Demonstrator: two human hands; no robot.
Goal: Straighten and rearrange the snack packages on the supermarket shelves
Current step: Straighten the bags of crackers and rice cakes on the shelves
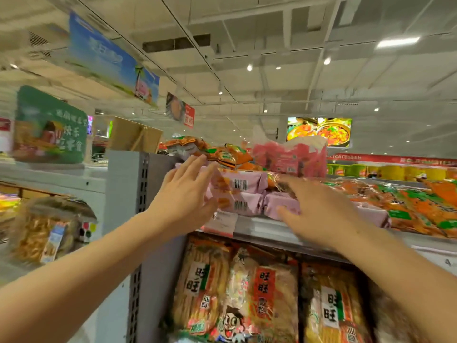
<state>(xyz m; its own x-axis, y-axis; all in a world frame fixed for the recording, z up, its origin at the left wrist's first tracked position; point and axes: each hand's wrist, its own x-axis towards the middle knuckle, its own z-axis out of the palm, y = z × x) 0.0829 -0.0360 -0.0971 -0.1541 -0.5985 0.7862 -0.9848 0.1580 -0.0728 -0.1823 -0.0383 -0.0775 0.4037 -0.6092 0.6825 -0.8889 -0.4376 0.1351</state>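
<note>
Two stacked pale purple snack packages (243, 194) with barcodes lie at the left end of the top shelf (267, 227). My left hand (184, 196) is spread open against their left end, fingers straight. My right hand (319, 211) is blurred, fingers extended over another purple package (284, 203) to the right; its thumb touches that pack's front. Orange and green snack bags (230, 154) are piled behind, and a pink bag (290, 159) stands upright on top.
More orange and green bags (420, 206) fill the top shelf to the right. Large rice cracker bags (237, 290) hang on the shelf below. A grey upright panel (128, 189) borders the shelf on the left, with a neighbouring shelf of bagged snacks (47, 231) beyond.
</note>
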